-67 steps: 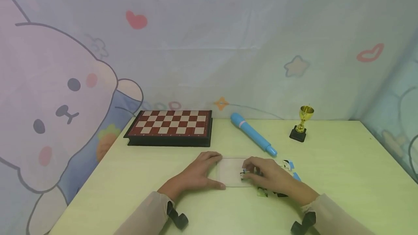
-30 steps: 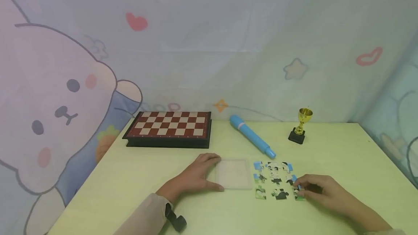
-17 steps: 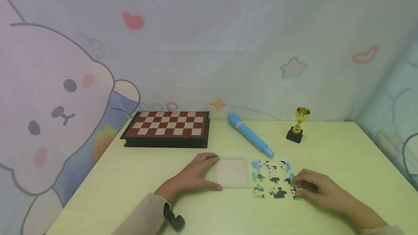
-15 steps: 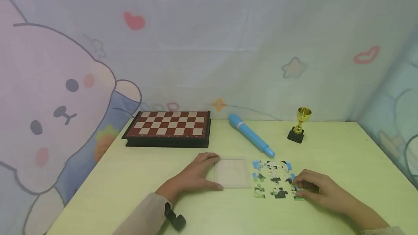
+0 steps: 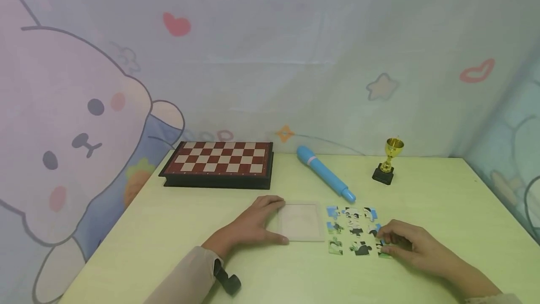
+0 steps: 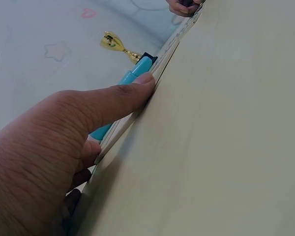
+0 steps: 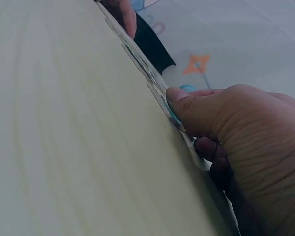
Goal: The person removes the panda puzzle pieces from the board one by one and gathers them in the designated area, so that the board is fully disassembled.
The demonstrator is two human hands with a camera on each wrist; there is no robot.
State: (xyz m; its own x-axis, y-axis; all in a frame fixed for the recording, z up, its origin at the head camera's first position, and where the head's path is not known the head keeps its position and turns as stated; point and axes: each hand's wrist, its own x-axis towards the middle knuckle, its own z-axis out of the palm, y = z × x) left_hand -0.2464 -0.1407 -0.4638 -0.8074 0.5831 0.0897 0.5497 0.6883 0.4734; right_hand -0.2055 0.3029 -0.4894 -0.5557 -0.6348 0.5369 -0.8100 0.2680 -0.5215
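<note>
A pale, shallow square puzzle tray point(image 5: 300, 222) lies on the table with nothing in it. My left hand point(image 5: 251, 226) holds it at its left side, with thumb and fingers spread to the near and far corners. To the right of the tray, several cut jigsaw pieces point(image 5: 361, 248) in blue, green, black and white lie in loose rows with gaps between them. The right hand point(image 5: 415, 245) has curled fingers and pinches the near right puzzle piece point(image 5: 384, 253), partly hidden by thumb and forefinger. In the right wrist view, that thumb point(image 7: 187, 105) lies on the piece's edge.
Behind the tray stands a black-sided chessboard box point(image 5: 219, 165) with red and white squares. A blue thick pen-shaped object point(image 5: 326, 175) lies slanted behind the pieces. At the back right is a small gold trophy cup point(image 5: 389, 158). A printed cloth point(image 5: 270, 60) hangs behind the table.
My right hand has gone from above the tray, where it pinched a piece, to the right edge of the piece rows. The left hand stays at the tray. Little differs over the last second.
</note>
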